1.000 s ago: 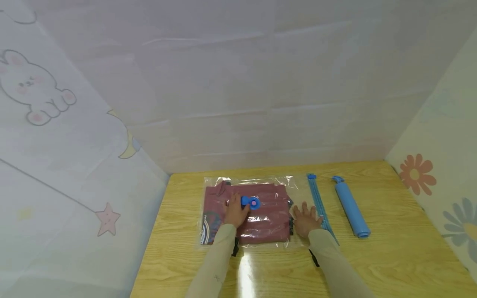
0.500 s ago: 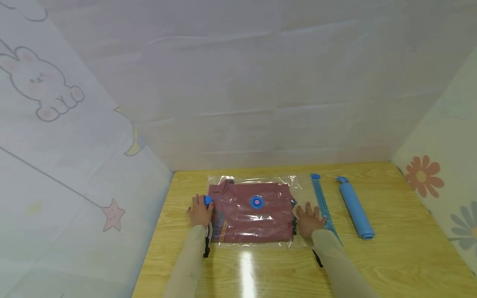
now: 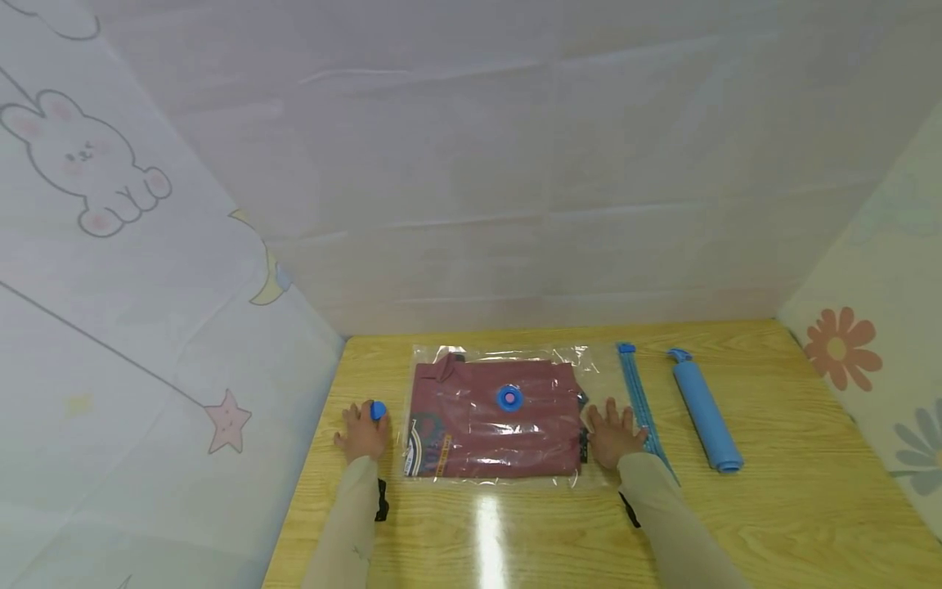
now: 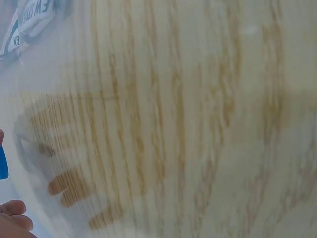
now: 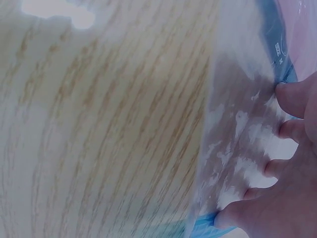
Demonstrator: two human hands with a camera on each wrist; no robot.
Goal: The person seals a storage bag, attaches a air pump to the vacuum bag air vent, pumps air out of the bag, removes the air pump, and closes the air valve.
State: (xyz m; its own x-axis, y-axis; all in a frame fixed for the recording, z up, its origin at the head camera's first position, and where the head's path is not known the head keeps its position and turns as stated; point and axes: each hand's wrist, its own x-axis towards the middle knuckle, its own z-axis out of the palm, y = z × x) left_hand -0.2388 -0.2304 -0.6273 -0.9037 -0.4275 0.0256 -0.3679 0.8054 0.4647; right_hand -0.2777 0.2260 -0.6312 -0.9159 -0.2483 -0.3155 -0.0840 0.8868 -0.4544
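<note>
A clear vacuum storage bag (image 3: 602, 368) lies flat with a folded dark red garment (image 3: 482, 442) inside. On its upper face is a round blue valve (image 3: 509, 398) with a pink centre, uncovered. My left hand (image 3: 362, 433) is left of the bag, over the table, pinching a blue valve cap (image 3: 379, 411) between thumb and index finger. In the left wrist view only a sliver of the cap (image 4: 3, 166) and some fingertips (image 4: 17, 207) show. My right hand (image 3: 612, 438) rests spread on the bag's right end, fingers on the plastic beside the blue zip strip (image 3: 640, 398).
A blue hand pump (image 3: 706, 417) lies on the wooden table (image 3: 795, 458), to the right of the bag. At the strip's far end sits a blue slider (image 3: 625, 348). Patterned walls (image 3: 471, 270) rise behind and at both sides of the table.
My left hand has carried the blue valve cap leftward off the valve, past the bag's left edge. My right hand has stayed on the bag.
</note>
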